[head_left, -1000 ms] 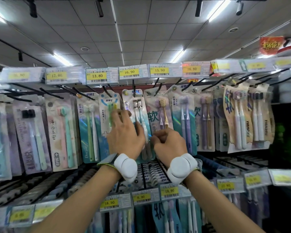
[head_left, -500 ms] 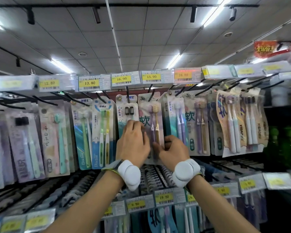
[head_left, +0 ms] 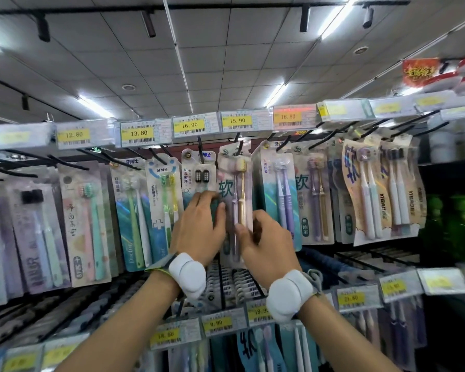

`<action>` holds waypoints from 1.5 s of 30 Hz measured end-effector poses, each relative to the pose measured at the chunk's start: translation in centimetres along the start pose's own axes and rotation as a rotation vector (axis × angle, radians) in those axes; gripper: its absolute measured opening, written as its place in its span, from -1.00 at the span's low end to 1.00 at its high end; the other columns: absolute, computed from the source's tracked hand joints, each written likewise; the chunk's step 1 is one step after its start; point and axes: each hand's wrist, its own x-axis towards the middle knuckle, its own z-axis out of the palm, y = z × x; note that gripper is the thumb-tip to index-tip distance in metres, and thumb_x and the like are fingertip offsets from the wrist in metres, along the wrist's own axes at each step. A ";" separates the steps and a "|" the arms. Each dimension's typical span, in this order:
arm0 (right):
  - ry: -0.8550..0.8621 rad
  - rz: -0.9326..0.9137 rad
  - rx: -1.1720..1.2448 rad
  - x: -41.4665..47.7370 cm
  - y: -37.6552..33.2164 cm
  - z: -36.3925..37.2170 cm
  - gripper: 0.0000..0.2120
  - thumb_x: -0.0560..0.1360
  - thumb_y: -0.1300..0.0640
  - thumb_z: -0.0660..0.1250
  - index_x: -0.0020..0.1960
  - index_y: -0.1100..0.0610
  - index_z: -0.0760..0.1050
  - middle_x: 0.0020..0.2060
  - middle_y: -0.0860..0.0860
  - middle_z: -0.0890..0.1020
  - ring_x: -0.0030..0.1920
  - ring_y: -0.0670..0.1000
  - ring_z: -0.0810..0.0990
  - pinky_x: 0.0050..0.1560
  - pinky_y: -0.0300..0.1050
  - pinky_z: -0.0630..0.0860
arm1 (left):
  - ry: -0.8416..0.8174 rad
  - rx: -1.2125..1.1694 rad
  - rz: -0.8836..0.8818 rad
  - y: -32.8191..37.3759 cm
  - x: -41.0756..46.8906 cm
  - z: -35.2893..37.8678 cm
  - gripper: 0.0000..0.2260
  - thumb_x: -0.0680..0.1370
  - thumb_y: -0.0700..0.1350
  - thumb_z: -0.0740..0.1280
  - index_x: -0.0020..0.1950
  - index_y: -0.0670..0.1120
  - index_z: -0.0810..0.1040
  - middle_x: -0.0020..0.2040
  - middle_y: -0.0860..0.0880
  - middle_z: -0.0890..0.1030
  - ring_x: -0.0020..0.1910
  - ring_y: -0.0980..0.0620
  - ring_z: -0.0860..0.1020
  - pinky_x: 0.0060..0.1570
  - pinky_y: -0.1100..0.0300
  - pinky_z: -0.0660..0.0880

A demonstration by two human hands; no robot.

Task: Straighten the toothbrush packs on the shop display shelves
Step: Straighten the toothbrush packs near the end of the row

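Toothbrush packs hang in a row from black hooks. The pack with a purple and a gold brush [head_left: 235, 183] hangs in the middle under the 15.90 tag. My left hand [head_left: 199, 232] holds its lower left edge, thumb on the pack's front, and its fingers overlap the neighbouring black-headed brush pack [head_left: 199, 167]. On the other side, my right hand [head_left: 266, 248] pinches the lower right edge of the same pack. The hands hide the bottoms of both packs.
A rail of price tags [head_left: 189, 126] runs above the hooks. Other packs hang close on both sides, such as the green-and-yellow brush pack [head_left: 164, 189] and the blue two-brush pack [head_left: 277, 189]. A lower row of tags [head_left: 216, 323] and hooks juts out below. Green bottles [head_left: 451, 224] stand at right.
Both hands have shifted right, from the black-headed brush pack to the purple-and-gold pack. The view has moved slightly too.
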 end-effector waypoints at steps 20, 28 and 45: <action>-0.036 0.182 0.360 1.8 3.1 0.3 -0.74 0.70 0.11 0.05 0.26 0.09 0.45 -0.01 0.07 0.60 0.08 0.17 0.57 0.04 -0.12 0.42 | 0.019 -0.061 0.013 0.4 -0.6 -0.9 -0.74 0.65 0.12 0.18 0.29 0.07 0.39 -0.03 0.10 0.61 -0.10 -0.02 0.60 -0.13 -0.04 0.60; -0.257 0.110 0.368 0.8 2.1 0.5 -0.74 0.70 0.04 0.04 0.32 -0.01 0.39 0.17 -0.20 0.57 0.15 -0.45 0.50 0.17 -0.50 0.42 | 0.031 -0.108 0.075 0.2 -1.3 -1.9 -0.66 0.64 0.27 0.02 0.00 0.04 0.40 -0.25 0.08 0.54 -0.32 0.03 0.52 -0.30 0.02 0.50; -0.305 0.095 0.227 -0.6 3.6 -1.3 -0.78 0.65 0.19 0.11 0.26 0.04 0.40 0.03 0.11 0.63 0.02 0.14 0.61 0.10 0.13 0.55 | 0.172 -0.123 0.230 1.4 -4.2 -0.5 -0.69 0.63 0.07 0.18 -0.17 -0.12 0.49 -0.48 0.06 0.42 -0.56 0.08 0.36 -0.56 0.08 0.35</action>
